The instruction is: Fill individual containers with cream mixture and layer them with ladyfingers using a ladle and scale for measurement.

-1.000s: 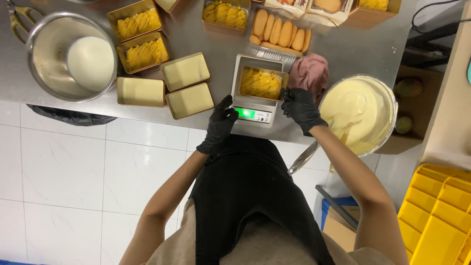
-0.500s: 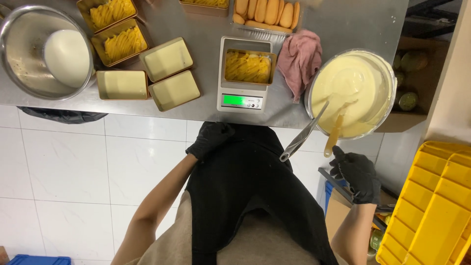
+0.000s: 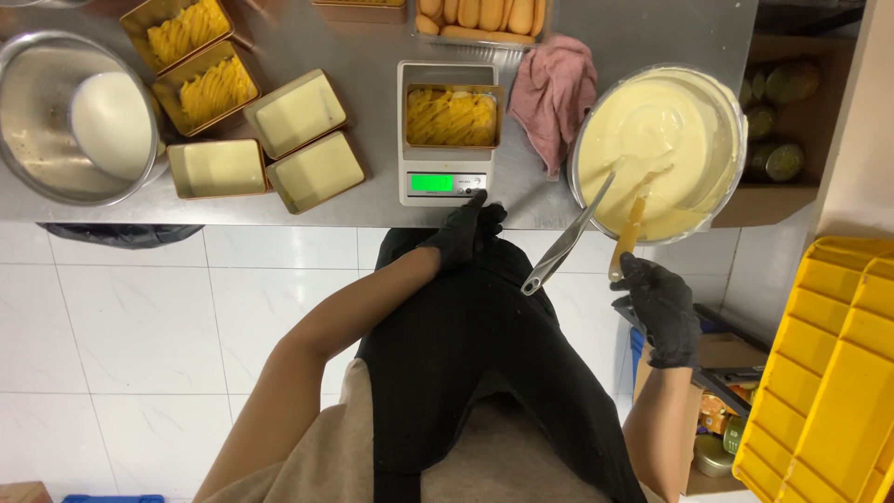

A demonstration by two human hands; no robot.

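- Fingertips (image 3: 480, 197) of the black-gloved left hand (image 3: 463, 233) are stretched out and unclenched, one pressing at the front panel of the kitchen scale (image 3: 445, 182), right beside its lit green display; nothing is gripped on this side.
- Over on the other side, the gloved right hand (image 3: 663, 307) hangs just below the table edge, fingers loosely curled and carrying nothing; it sits right at the end of the yellow-handled spatula (image 3: 629, 233), and I can't tell whether it actually touches that handle.
- That spatula leans blade-down in the big steel bowl of pale cream (image 3: 663, 149), handle poking out over the rim towards the person; a long metal ladle (image 3: 566, 244) lies beside it, its handle jutting off the steel table (image 3: 372, 37).
- On the scale platform sits a gold tray of yellow fruit slices (image 3: 453, 115), squarely centred.
- Handling call: this tray looks light and thin-walled, likely to flex, its filling soft and slippery, so a level hold on the two short rims seems best.
- Cream looks thick and heavy; the spatula handle may be greasy, so a firm wrap near its end would suit.
- Pink cloth (image 3: 553, 86) lies crumpled between scale and bowl.
- Left of the scale, three cream-filled trays (image 3: 296, 112) and two fruit-topped ones (image 3: 205, 91) wait near a second steel bowl (image 3: 28, 140).
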